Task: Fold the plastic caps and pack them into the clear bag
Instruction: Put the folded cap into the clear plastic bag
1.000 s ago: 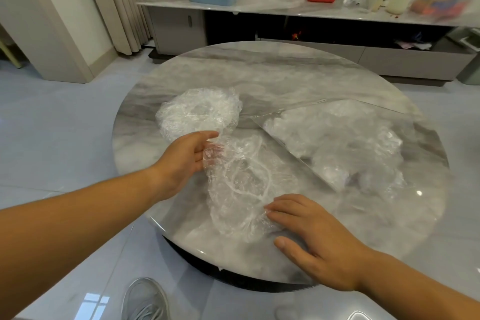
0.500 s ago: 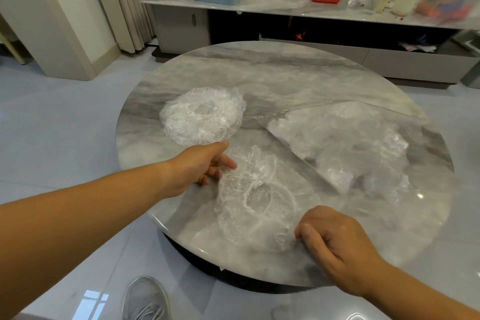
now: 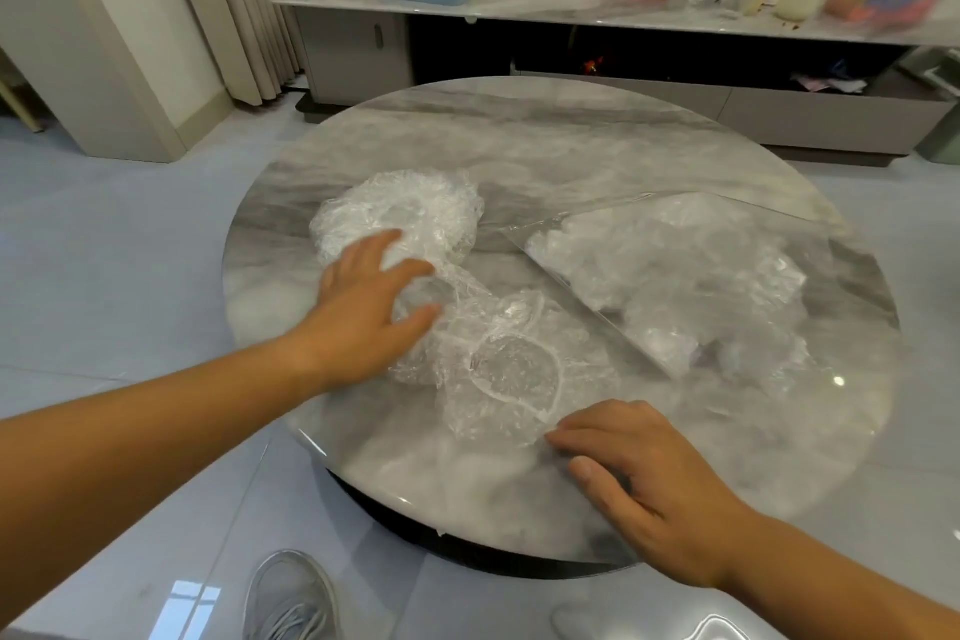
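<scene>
On the round grey marble table [image 3: 571, 146] in front of me, I am flattening one crinkled, see-through plastic cap with a white elastic ring [image 3: 511, 372], which is lying near the table's front edge, between my two hands. My left hand [image 3: 363, 322] is reaching across the cap's left end with its fingers spread and straight, pressing down and gripping nothing; half a second ago those fingers were drawn together at that same edge. My right hand [image 3: 660, 483] is lying on the table with its fingers stretched out, the fingertips [image 3: 558, 437] holding down the cap's near right edge, where a moment ago they were curled. Both hands have loosened and gone flat, so I am judging that the cap is being smoothed and held down ready for a fold, not yet folded. Just beyond my left hand, a loose heap of the same crumpled clear caps [image 3: 415, 203] is waiting, touching the cap I am working on. To the right, a large clear plastic bag [image 3: 675, 286] is lying flat with its mouth facing the cap, and it is already holding several bunched caps. The packing is looking partly done, with this cap and the heap still outside.
</scene>
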`<state>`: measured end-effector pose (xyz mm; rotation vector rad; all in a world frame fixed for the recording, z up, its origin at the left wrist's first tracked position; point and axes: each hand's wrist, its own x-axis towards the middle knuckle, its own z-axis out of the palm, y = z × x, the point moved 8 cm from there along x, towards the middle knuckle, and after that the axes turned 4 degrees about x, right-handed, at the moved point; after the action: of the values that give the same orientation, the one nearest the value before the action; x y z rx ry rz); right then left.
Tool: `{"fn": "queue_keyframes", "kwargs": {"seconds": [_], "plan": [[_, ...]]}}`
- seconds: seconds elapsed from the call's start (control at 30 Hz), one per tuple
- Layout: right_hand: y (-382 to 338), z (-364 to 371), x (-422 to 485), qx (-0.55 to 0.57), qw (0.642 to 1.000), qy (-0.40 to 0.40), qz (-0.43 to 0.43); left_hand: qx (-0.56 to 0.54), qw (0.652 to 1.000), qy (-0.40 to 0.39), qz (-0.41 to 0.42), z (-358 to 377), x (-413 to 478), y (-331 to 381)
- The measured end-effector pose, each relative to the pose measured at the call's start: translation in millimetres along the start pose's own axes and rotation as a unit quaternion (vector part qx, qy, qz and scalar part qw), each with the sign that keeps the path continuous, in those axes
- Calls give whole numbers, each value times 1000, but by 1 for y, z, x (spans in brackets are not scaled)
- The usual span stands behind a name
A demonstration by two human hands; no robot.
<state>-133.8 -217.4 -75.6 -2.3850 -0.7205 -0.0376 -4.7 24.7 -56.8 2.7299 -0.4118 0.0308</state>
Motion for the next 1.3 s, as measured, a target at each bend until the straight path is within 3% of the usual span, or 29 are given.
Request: {"fn": "queue_keyframes", "kwargs": {"seconds": [0.1, 0.2, 0.37, 0.47, 0.57, 0.77, 0.97, 1.17, 1.3], "plan": [[-1, -4, 2, 0, 1000, 5, 9, -48, 979, -131, 147, 20, -28, 50], [-3, -7, 2, 21, 1000, 12, 12, -15, 965, -181, 188, 37, -47, 69], [6, -3, 9, 120, 988, -5, 99, -143, 974, -159, 72, 48, -46, 63], [19, 0, 16, 91, 985, -4, 148, -205, 968, -145, -9, 52, -38, 59], [27, 6, 19, 41, 982, -46, 176, -179, 974, -135, -43, 55, -30, 53], [23, 9, 21, -46, 982, -103, 149, -89, 991, -84, -56, 53, -23, 45], [25, -13, 44, 11, 986, 34, 164, -54, 996, -59, -42, 50, -20, 48], [47, -5, 73, 61, 970, 3, 237, -24, 997, -68, -40, 50, -15, 48], [51, -14, 77, 196, 946, 30, 257, -13, 995, -88, -44, 55, -16, 44]]}}
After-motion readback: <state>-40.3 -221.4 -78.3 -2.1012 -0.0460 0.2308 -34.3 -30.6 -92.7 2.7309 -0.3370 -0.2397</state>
